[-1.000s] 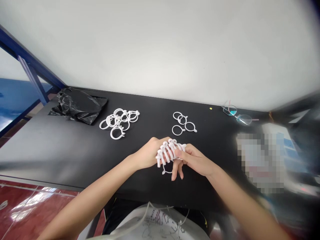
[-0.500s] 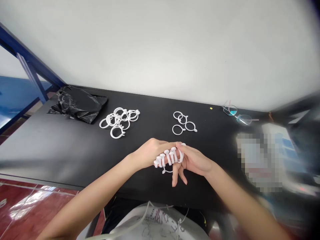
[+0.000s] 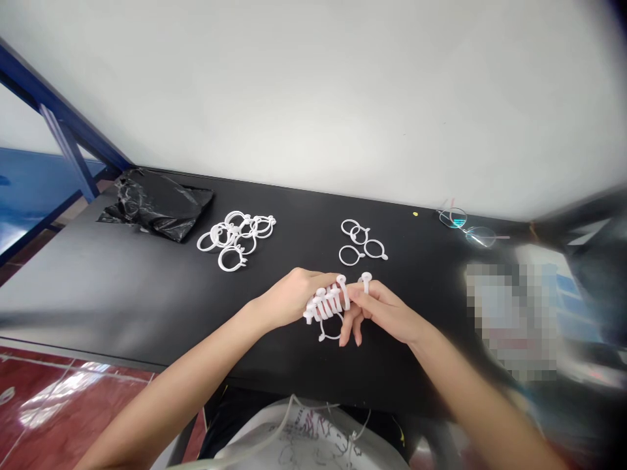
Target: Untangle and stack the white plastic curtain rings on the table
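Observation:
Several white plastic curtain rings (image 3: pixel 323 305) with small eyelets sit in a row around the fingers of my left hand (image 3: pixel 292 299), above the front part of the black table. One more ring (image 3: pixel 331 337) hangs lower, beneath that row. My right hand (image 3: pixel 392 313) meets the left fingertips, its thumb and fingers pinching close to the end of the row. A separate curtain ring (image 3: pixel 366 282) stands up at the right fingers, eyelet on top. The fingers partly hide where these rings are held.
On the black table (image 3: pixel 294 228) lie a pile of white rings (image 3: pixel 232 235) at left and a smaller ring group (image 3: pixel 350 255) at centre right. A black plastic bag (image 3: pixel 161 202) rests far left. Eyeglasses (image 3: pixel 480 236) lie near the wall, with a blurred object (image 3: pixel 509 320) at right.
My right hand has shifted slightly right with one ring, which now stands apart from the row. The rings on my left hand sit closer together, and one at the end stands upright.

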### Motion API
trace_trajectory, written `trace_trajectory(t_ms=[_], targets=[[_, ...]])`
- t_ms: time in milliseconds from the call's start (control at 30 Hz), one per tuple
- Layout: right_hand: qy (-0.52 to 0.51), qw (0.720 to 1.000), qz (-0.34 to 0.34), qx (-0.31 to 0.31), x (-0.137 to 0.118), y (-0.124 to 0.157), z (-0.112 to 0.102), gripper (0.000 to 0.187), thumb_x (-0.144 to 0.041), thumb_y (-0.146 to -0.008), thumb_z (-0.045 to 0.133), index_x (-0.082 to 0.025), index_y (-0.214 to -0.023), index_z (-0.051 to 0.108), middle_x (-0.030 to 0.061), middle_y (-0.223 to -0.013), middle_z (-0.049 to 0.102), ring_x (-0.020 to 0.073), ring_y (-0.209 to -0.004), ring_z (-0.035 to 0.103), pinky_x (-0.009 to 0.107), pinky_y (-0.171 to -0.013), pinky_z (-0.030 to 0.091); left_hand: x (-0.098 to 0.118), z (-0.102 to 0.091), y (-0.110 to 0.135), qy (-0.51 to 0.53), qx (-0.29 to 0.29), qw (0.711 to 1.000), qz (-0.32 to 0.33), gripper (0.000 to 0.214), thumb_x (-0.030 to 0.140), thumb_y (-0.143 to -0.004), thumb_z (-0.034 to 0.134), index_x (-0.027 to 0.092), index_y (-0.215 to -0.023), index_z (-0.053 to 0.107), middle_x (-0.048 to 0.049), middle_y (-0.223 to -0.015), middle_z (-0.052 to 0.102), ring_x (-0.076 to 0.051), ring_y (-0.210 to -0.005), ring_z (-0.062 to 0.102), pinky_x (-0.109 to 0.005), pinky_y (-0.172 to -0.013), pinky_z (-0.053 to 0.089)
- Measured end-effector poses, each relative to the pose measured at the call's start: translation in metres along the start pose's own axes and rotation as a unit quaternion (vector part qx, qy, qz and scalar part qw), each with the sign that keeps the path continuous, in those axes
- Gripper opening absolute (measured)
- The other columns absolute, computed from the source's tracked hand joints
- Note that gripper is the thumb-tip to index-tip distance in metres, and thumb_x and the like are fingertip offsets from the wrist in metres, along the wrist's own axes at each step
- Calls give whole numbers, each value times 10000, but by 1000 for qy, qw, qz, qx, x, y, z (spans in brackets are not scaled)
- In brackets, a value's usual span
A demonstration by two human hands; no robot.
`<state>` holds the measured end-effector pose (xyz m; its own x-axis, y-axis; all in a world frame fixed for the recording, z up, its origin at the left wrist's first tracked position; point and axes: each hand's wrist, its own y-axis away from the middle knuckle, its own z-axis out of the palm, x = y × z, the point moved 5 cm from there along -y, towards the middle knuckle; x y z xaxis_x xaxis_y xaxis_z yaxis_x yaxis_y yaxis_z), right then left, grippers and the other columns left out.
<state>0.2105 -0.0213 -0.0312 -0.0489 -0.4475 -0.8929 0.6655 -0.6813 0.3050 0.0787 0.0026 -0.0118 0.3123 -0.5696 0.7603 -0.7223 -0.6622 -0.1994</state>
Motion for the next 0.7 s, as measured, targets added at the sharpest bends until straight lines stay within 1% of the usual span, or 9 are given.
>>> trace_trajectory(t_ms=[33, 100, 167, 233, 300, 400, 500, 600, 700], targets=[[1, 1000, 3, 2, -1, 1, 0, 473, -536, -938, 492, -92, -841, 621, 114, -640, 732, 177, -555, 723, 188, -434, 508, 0, 0, 0, -3, -1, 1000, 1, 168, 188, -929, 474, 120, -882, 620, -5, -684, 568, -98, -563, 476, -209, -550, 383], [2, 1000, 12, -23, 0, 1, 3, 501, -560, -936, 473, -93, -813, 605, 123, -623, 730, 181, -541, 719, 192, -433, 506, 1, 1, 0, 1, -7, 1000, 10, 185, 196, -912, 505, 115, -1008, 641, -34, -750, 628, -121, -605, 543, -222, -581, 420], [-8, 997, 26, -69, 1, 0, 9, 548, -591, -938, 439, -86, -802, 603, 133, -612, 725, 186, -537, 717, 201, -439, 512, 0, 3, 1, 16, -16, 1000, 14, 328, 200, -880, 558, 123, -1196, 601, -68, -871, 685, -148, -676, 610, -236, -628, 454], [-25, 993, 33, -107, 2, 0, 15, 585, -599, -950, 399, -71, -823, 617, 144, -629, 729, 186, -548, 717, 212, -459, 525, -3, 6, 1, 43, -22, 999, 11, 472, 200, -852, 601, 142, -1315, 532, -70, -932, 706, -149, -693, 628, -235, -648, 463], [-37, 991, 29, -126, 2, -1, 17, 608, -597, -959, 375, -59, -845, 636, 151, -652, 734, 182, -558, 714, 220, -477, 534, -4, 9, 1, 76, -26, 997, 6, 472, 203, -838, 624, 148, -1299, 541, -42, -896, 705, -127, -662, 610, -218, -636, 454], [-37, 990, 18, -131, 0, -1, 18, 651, -607, -959, 356, -46, -846, 665, 153, -650, 730, 183, -561, 708, 229, -481, 537, -4, 9, -1, 92, -22, 996, 1, 240, 206, -819, 643, 123, -1043, 631, -1, -769, 652, -98, -599, 544, -197, -582, 416], [-19, 996, 2, -91, 0, -2, 16, 633, -613, -937, 411, -44, -869, 681, 144, -652, 724, 189, -585, 717, 226, -472, 536, -2, 5, -3, 70, -6, 998, -2, 67, 187, -842, 605, 120, -847, 610, 18, -692, 587, -79, -559, 477, -189, -544, 377], [22, 999, -28, 6, -2, -3, 8, 485, -541, -899, 556, -75, -869, 687, 96, -646, 709, 174, -560, 712, 195, -428, 506, 1, -2, -3, 51, 7, 999, 5, 103, 194, -902, 539, 130, -853, 602, 9, -711, 586, -83, -582, 492, -188, -560, 382], [59, 989, -69, 119, -7, 0, -6, 318, -426, -825, 700, -108, -840, 702, 32, -603, 668, 136, -456, 660, 157, -328, 399, 2, -8, -1, 7, 12, 1000, 12, 164, 235, -951, 494, 129, -886, 601, -7, -729, 590, -93, -603, 515, -197, -579, 394]])
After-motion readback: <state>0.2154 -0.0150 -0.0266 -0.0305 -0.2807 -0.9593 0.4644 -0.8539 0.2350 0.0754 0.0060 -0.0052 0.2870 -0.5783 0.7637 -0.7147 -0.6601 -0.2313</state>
